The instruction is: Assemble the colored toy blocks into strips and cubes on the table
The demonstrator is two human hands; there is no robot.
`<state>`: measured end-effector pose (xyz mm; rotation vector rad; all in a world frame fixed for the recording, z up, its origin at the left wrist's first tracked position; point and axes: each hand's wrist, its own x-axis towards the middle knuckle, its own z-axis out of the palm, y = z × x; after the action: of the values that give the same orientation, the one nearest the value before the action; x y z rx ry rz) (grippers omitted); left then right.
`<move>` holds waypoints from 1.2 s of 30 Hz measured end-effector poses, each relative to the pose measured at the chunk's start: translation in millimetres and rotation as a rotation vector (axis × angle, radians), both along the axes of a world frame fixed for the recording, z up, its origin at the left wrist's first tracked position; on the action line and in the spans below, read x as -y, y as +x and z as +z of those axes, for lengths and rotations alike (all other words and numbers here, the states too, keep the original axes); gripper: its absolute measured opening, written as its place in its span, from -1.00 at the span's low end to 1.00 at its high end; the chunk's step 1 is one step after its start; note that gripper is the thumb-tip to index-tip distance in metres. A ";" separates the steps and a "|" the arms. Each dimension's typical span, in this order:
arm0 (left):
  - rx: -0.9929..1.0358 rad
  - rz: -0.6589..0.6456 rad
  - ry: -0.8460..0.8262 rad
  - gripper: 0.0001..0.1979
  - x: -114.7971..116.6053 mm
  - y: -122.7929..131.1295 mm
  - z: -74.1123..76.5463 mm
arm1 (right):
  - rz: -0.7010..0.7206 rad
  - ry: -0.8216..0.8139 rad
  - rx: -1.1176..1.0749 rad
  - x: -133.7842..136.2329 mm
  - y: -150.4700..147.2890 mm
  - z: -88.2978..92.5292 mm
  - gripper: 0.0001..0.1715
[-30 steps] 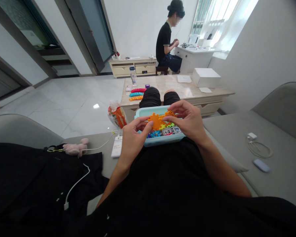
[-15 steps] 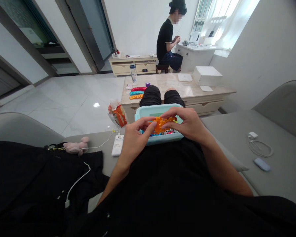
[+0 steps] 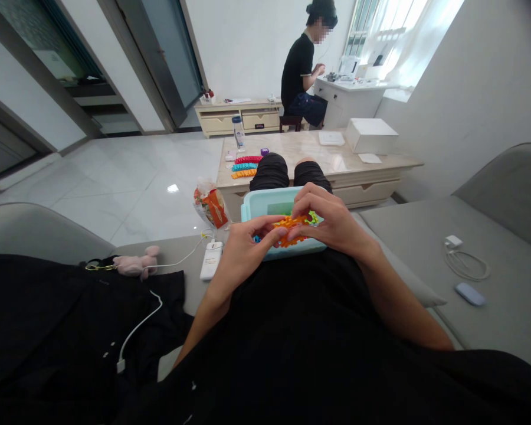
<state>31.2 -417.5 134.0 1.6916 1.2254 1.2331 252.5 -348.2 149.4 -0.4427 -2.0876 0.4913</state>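
A light blue tray (image 3: 265,204) rests on my lap and holds several small coloured plastic pieces. Over its near edge I hold orange toothed pieces (image 3: 291,229) between both hands. My left hand (image 3: 243,251) pinches them from the left with thumb and fingertips. My right hand (image 3: 331,221) is curled over them from the right, fingers pressed on top. A green piece (image 3: 312,217) peeks out under my right fingers. Most of the tray's contents are hidden by my hands.
A marble coffee table (image 3: 358,168) stands ahead with red, teal and orange piece rows (image 3: 245,166), a bottle (image 3: 238,133) and a white box (image 3: 370,135). A power bank (image 3: 210,260) and pink plush (image 3: 136,262) lie left; a charger cable (image 3: 464,264) lies right. A person (image 3: 303,71) sits at a far desk.
Both hands have closed in and drawn the orange pieces nearer to me, over the tray's near edge. The pieces, flat and spread out before, are now bunched between my fingers.
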 end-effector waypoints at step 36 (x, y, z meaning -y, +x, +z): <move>0.050 0.172 0.148 -0.58 16.2 4.6 12.4 | -0.140 -0.028 0.097 27.6 -17.2 -4.4 -0.27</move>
<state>35.8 -433.7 146.3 1.6760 1.2984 1.4928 235.3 -375.9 145.0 -0.6355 -2.1262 0.4236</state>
